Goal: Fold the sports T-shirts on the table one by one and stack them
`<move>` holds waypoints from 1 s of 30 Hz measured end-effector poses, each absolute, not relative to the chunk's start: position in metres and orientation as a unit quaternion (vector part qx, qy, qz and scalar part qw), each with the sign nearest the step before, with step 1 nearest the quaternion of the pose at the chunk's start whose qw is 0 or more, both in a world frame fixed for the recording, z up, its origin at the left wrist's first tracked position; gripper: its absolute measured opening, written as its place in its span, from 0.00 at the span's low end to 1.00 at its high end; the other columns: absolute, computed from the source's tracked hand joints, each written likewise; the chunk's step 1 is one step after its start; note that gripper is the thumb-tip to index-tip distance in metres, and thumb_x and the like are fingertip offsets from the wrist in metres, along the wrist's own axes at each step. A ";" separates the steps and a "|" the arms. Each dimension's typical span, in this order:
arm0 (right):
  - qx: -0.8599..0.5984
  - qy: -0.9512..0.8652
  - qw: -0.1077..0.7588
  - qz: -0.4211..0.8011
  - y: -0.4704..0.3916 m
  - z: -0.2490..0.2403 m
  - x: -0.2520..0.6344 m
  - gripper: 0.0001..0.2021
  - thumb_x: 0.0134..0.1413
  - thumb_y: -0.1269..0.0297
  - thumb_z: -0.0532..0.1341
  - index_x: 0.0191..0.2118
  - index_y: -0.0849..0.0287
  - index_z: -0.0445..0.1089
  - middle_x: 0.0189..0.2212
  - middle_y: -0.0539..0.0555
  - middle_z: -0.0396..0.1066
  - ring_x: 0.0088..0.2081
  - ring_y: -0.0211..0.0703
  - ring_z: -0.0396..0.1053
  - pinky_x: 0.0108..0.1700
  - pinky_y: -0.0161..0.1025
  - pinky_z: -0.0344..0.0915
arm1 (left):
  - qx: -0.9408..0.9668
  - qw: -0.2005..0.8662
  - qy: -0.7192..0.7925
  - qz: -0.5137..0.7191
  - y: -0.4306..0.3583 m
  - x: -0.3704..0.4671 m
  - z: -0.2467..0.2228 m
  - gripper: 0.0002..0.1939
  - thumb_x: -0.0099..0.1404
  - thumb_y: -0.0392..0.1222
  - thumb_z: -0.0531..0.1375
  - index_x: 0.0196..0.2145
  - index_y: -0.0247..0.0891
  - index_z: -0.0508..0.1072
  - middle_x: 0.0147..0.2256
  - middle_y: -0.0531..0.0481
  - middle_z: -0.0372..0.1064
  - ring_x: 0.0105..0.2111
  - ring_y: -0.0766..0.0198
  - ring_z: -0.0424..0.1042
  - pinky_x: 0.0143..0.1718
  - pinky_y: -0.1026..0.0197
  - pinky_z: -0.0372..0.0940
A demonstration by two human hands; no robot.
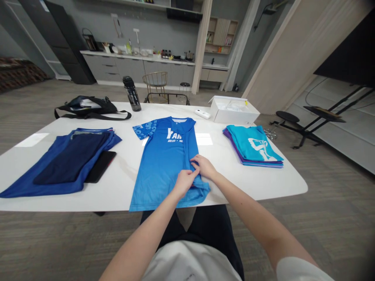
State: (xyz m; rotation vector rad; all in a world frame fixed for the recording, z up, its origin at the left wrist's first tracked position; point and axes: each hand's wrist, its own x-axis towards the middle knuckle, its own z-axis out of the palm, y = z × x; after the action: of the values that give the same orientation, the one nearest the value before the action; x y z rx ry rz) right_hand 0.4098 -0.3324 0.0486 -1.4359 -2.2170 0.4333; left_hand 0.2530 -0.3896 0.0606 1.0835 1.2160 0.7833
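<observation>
A blue T-shirt [164,168] with white lettering lies front up on the table, its collar away from me. Its right side is turned in toward the middle, while the patterned left sleeve stays spread out. Along that folded side, my left hand [186,181] pinches the fabric. Just beside it, my right hand [204,166] is closed on the same edge, the fingertips of both hands nearly touching. The lower right corner of the hem is bunched and curls outward below my hands.
Folded shirts [253,144] are stacked at the right. Dark blue clothes [73,156] lie at the left, partly over a black tablet-like object [101,168]. Farther back are a black bag [90,105], a bottle [132,95], a white device [202,114] and a white box [234,110].
</observation>
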 end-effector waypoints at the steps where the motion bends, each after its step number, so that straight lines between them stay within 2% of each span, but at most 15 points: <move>1: -0.522 -0.802 0.237 0.168 -0.339 0.049 0.410 0.12 0.66 0.66 0.58 0.49 0.56 0.77 0.46 0.57 0.75 0.49 0.45 0.73 0.55 0.42 0.67 | 0.436 0.624 0.531 0.372 -0.393 0.254 0.060 0.25 0.55 0.57 0.67 0.19 0.40 0.59 0.18 0.59 0.55 0.20 0.69 0.60 0.23 0.66 0.55; 3: -0.531 -0.793 0.239 0.181 -0.350 0.047 0.411 0.14 0.68 0.64 0.56 0.52 0.55 0.75 0.50 0.57 0.76 0.53 0.47 0.72 0.59 0.45 0.65 | 0.381 0.621 0.528 0.437 -0.402 0.253 0.060 0.22 0.50 0.49 0.70 0.22 0.40 0.58 0.19 0.61 0.55 0.21 0.71 0.60 0.24 0.68 0.55; 6: -0.547 -0.785 0.209 0.205 -0.356 0.043 0.412 0.18 0.71 0.59 0.52 0.60 0.53 0.70 0.61 0.58 0.69 0.64 0.53 0.63 0.67 0.59 0.54 | 0.325 0.654 0.502 0.463 -0.422 0.247 0.060 0.17 0.47 0.40 0.70 0.31 0.40 0.66 0.24 0.60 0.62 0.25 0.70 0.66 0.27 0.69 0.59; 8: -0.549 -0.780 0.201 0.224 -0.357 0.042 0.413 0.20 0.72 0.57 0.50 0.62 0.53 0.68 0.65 0.58 0.63 0.69 0.56 0.56 0.69 0.65 0.47 | 0.299 0.703 0.475 0.436 -0.437 0.241 0.061 0.22 0.47 0.38 0.70 0.41 0.42 0.72 0.29 0.57 0.69 0.28 0.67 0.70 0.30 0.67 0.64; 10: -0.546 -0.771 0.235 0.228 -0.361 0.047 0.415 0.21 0.71 0.58 0.50 0.62 0.54 0.69 0.65 0.59 0.64 0.68 0.53 0.57 0.69 0.61 0.49 | 0.278 0.748 0.448 0.403 -0.451 0.235 0.061 0.27 0.50 0.37 0.70 0.49 0.42 0.73 0.35 0.52 0.73 0.32 0.66 0.73 0.34 0.64 0.69; 14: -0.530 -0.745 0.345 0.214 -0.399 0.062 0.417 0.19 0.65 0.64 0.55 0.59 0.53 0.72 0.58 0.58 0.71 0.61 0.49 0.67 0.65 0.51 0.61 | 0.232 0.782 0.436 0.380 -0.466 0.228 0.063 0.24 0.54 0.35 0.69 0.50 0.39 0.77 0.38 0.47 0.74 0.35 0.67 0.73 0.39 0.62 0.72; 16: -0.511 -0.748 0.355 0.231 -0.432 0.067 0.415 0.21 0.62 0.65 0.58 0.60 0.52 0.70 0.59 0.57 0.70 0.61 0.49 0.67 0.65 0.51 0.63 | 0.224 0.775 0.442 0.391 -0.470 0.227 0.065 0.25 0.56 0.33 0.68 0.52 0.39 0.76 0.39 0.46 0.74 0.35 0.67 0.73 0.38 0.63 0.72; 18: -0.494 -0.766 0.330 0.244 -0.465 0.066 0.412 0.26 0.59 0.67 0.60 0.64 0.50 0.67 0.64 0.56 0.65 0.65 0.49 0.62 0.67 0.52 0.60 | 0.237 0.766 0.446 0.398 -0.472 0.227 0.066 0.25 0.57 0.33 0.67 0.53 0.38 0.76 0.40 0.46 0.75 0.34 0.67 0.73 0.35 0.63 0.72; 21: -0.488 -0.790 0.294 0.228 -0.501 0.055 0.403 0.34 0.58 0.65 0.62 0.70 0.50 0.58 0.68 0.56 0.59 0.68 0.52 0.56 0.70 0.55 0.55 | 0.296 0.740 0.457 0.394 -0.474 0.226 0.063 0.24 0.59 0.35 0.65 0.54 0.36 0.75 0.38 0.46 0.75 0.30 0.67 0.72 0.29 0.65 0.71; 24: -0.502 -0.799 0.276 0.182 -0.517 0.041 0.392 0.35 0.61 0.60 0.62 0.72 0.52 0.54 0.68 0.57 0.58 0.69 0.54 0.55 0.71 0.61 0.50 | 0.392 0.691 0.488 0.362 -0.474 0.221 0.053 0.23 0.62 0.37 0.63 0.56 0.36 0.74 0.34 0.48 0.75 0.23 0.70 0.70 0.24 0.65 0.68; 28: -0.536 -0.784 0.276 0.145 -0.525 0.030 0.384 0.25 0.68 0.63 0.56 0.69 0.49 0.61 0.65 0.55 0.64 0.68 0.53 0.58 0.70 0.63 0.51 | 0.502 0.609 0.534 0.304 -0.475 0.210 0.045 0.20 0.66 0.40 0.59 0.55 0.33 0.75 0.20 0.55 0.69 0.15 0.70 0.65 0.18 0.67 0.62; 30: -0.543 -0.777 0.285 0.143 -0.530 0.027 0.385 0.23 0.69 0.66 0.53 0.66 0.47 0.65 0.63 0.54 0.66 0.67 0.51 0.60 0.69 0.62 0.53 | 0.518 0.593 0.539 0.300 -0.478 0.206 0.046 0.19 0.67 0.41 0.59 0.53 0.32 0.75 0.18 0.56 0.67 0.14 0.70 0.64 0.17 0.68 0.60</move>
State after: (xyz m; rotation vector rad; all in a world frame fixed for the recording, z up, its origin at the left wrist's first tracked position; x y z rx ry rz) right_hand 0.3853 -0.5299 0.0269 -1.4518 -2.0779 0.3821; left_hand 0.2061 -0.4777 0.0463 1.2052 1.2525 0.6967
